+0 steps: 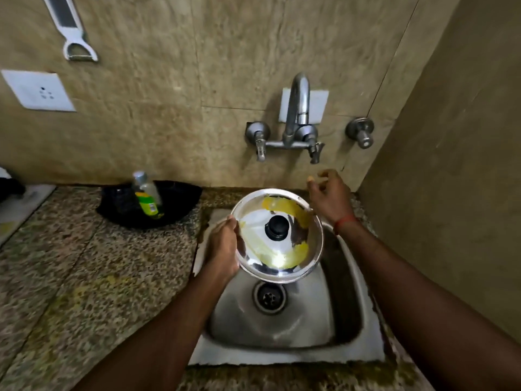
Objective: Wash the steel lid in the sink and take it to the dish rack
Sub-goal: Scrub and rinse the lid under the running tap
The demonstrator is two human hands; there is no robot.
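Over the sink (346, 328), your left hand (222, 249) grips the lid (277, 235) by its left rim; your right hand (329, 196) hangs loosely open, empty, below the tap (298, 108).

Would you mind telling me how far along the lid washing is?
Early. Done: the left hand holds the steel lid over the sink. In hand: the right hand is raised below the tap, no water visible. Left: yellow residue remains, so washing, then the dish rack, out of view.
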